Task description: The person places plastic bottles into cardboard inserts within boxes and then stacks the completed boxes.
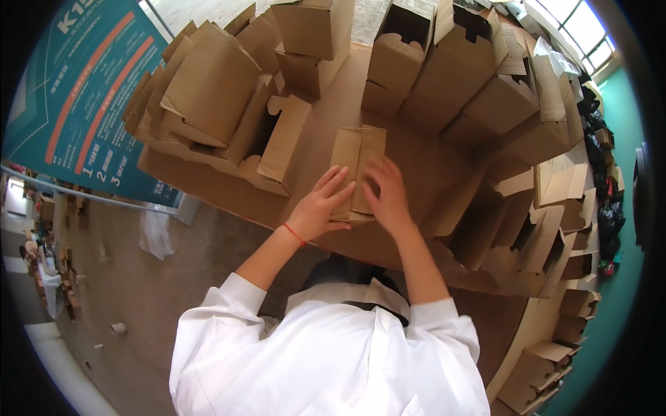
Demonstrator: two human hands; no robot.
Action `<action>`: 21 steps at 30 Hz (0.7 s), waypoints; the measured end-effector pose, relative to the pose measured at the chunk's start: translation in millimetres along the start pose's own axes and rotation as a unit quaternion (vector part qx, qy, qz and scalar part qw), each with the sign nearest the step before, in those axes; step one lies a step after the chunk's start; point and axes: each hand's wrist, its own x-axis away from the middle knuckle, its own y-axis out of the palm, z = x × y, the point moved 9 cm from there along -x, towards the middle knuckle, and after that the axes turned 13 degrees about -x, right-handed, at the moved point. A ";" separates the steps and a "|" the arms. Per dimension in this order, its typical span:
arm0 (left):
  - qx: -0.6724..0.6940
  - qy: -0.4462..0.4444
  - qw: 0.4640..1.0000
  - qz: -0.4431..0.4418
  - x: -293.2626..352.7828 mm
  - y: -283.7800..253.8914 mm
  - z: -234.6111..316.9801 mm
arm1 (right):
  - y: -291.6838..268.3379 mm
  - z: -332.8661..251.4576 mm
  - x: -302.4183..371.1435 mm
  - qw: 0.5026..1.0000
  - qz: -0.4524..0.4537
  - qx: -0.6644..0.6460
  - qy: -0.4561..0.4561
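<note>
A small brown cardboard box (349,145) lies in front of me on the brown tabletop (333,104), with a seam running along its top. My left hand (320,206) rests on its left side, fingers spread and a red string round the wrist. On the box's right side is my right hand (387,195), its thumb apart from the bent fingers, which are slightly blurred. Neither hand has its fingers wrapped round anything. The box's underside is hidden.
Several open cardboard boxes (211,83) crowd the table's left side. Tall open boxes (451,69) stand at the back right, and more (527,236) sit to the right. A teal printed banner (83,97) leans at the left. Clear plastic (157,231) hangs below it.
</note>
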 end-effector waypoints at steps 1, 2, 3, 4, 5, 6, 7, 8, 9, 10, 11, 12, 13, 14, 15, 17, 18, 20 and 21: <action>-0.004 -0.002 1.000 0.006 0.3 0.4 -0.2 | -2.4 4.6 -21.0 0.999 0.049 -0.010 -0.007; -0.005 0.001 1.000 0.011 -1.1 0.1 1.7 | -8.8 9.5 -39.3 0.995 0.102 -0.017 -0.010; -0.006 0.002 1.000 0.011 -1.3 0.2 3.5 | -9.2 22.1 -55.4 0.994 0.103 -0.031 0.003; -0.008 0.002 1.000 0.013 -0.6 0.6 3.5 | -9.0 33.9 -71.5 0.994 0.103 -0.046 0.014; -0.011 0.002 1.000 0.015 -2.0 -0.2 2.7 | -8.3 44.0 -79.1 0.993 0.103 -0.061 0.025; -0.008 -0.005 1.000 0.017 -0.4 0.5 -0.5 | -3.3 39.5 -80.8 0.994 0.081 -0.057 0.037; -0.001 -0.011 1.000 0.016 0.8 2.9 -1.4 | -3.5 29.5 -76.9 0.996 0.058 -0.051 0.054; 0.007 -0.018 1.000 0.015 2.6 5.8 -2.6 | 1.1 25.7 -72.0 0.996 0.035 -0.045 0.071; 0.010 -0.018 1.000 0.009 2.0 7.3 -4.0 | 2.1 23.8 -67.4 0.996 0.052 -0.039 0.063; 0.013 -0.018 1.000 0.004 2.1 8.7 -5.4 | 4.1 22.6 -61.7 0.996 0.070 -0.032 0.054; 0.016 -0.018 1.000 -0.002 3.1 10.7 -5.4 | 4.7 22.9 -57.3 0.995 0.087 -0.026 0.045; 0.024 -0.013 1.000 0.001 2.1 11.1 -4.1 | 5.6 29.4 -57.2 0.994 0.079 -0.047 0.059; 0.027 -0.006 1.000 0.005 0.4 12.3 -3.3 | 4.6 36.5 -58.2 0.993 0.071 -0.071 0.069; 0.029 0.001 1.000 0.009 -0.3 11.9 -2.6 | 7.0 41.5 -59.4 0.990 0.064 -0.094 0.079; 0.024 0.001 1.000 0.011 -1.0 10.1 -2.0 | 3.8 41.6 -59.1 0.988 0.097 -0.092 0.071; 0.015 0.003 1.000 0.013 -0.4 6.3 0.8 | -2.4 40.4 -49.2 0.981 0.166 -0.087 0.056; 0.103 -0.058 0.993 0.029 5.7 8.4 -10.1 | 1.9 42.3 -40.0 0.976 0.170 -0.110 0.078; 0.285 -0.167 0.942 0.063 18.3 26.7 -28.5 | 4.8 39.4 -13.3 0.965 0.183 -0.144 0.121; 0.351 -0.214 0.909 0.071 25.4 36.1 -31.2 | 12.9 33.6 4.3 0.962 0.153 -0.184 0.133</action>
